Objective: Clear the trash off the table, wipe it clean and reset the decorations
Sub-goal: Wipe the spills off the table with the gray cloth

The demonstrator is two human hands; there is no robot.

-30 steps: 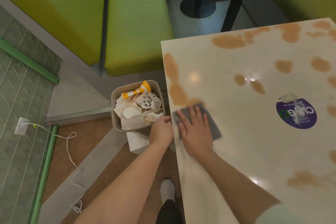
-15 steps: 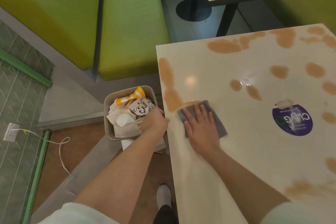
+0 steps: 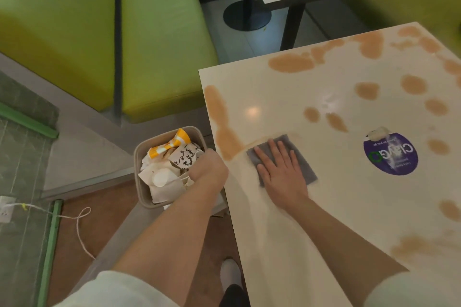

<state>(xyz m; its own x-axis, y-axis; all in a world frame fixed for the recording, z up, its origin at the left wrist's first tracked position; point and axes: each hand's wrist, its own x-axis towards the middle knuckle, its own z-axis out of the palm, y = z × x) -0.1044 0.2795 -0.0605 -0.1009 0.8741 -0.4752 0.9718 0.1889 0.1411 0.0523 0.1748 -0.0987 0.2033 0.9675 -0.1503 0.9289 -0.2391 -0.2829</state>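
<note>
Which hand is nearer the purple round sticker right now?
Right. The right hand lies flat on the grey cloth on the table, left of the purple sticker. The left hand is off the table's edge, at the trash bin.

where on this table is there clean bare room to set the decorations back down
Clean bare patch: the cream table near its left edge, behind the right hand pressing the grey cloth, and between the cloth and the round purple sticker. Crowded with brown spill stains: far edge, right side, near-right corner.
</note>
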